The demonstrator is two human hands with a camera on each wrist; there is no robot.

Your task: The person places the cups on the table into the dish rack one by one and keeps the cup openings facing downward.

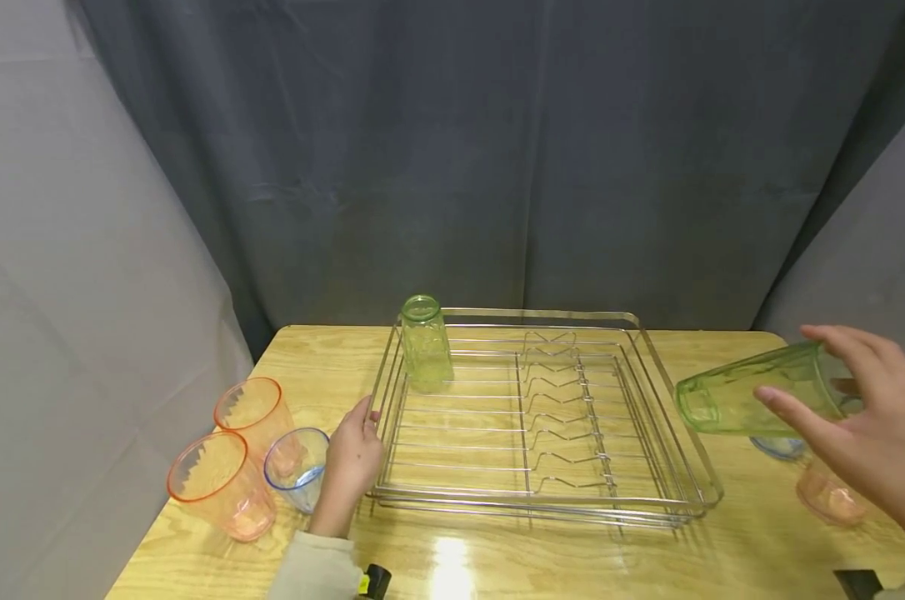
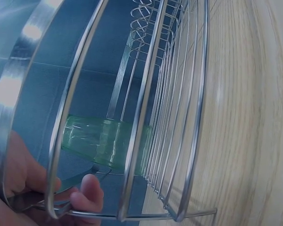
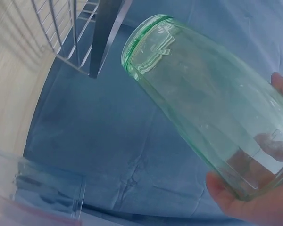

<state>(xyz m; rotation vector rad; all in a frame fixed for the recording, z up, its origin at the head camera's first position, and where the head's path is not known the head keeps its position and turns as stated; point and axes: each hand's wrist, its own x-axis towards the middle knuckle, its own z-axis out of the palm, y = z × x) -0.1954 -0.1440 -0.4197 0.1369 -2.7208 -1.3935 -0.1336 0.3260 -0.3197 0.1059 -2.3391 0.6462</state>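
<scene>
In the head view a wire dish rack stands on the wooden table. My left hand grips the rack's left side; in the left wrist view its fingers curl round the wire. One green glass stands upside down in the rack's back left corner. At the right, my right hand holds a second green glass near its rim, tilted, its base pointing left towards the rack. The right wrist view shows this glass in the air, apart from the rack.
Left of the rack stand two orange glasses and a blue-rimmed glass. Beneath my right hand are another orange glass and a blue one, both partly hidden. A dark curtain hangs behind the table.
</scene>
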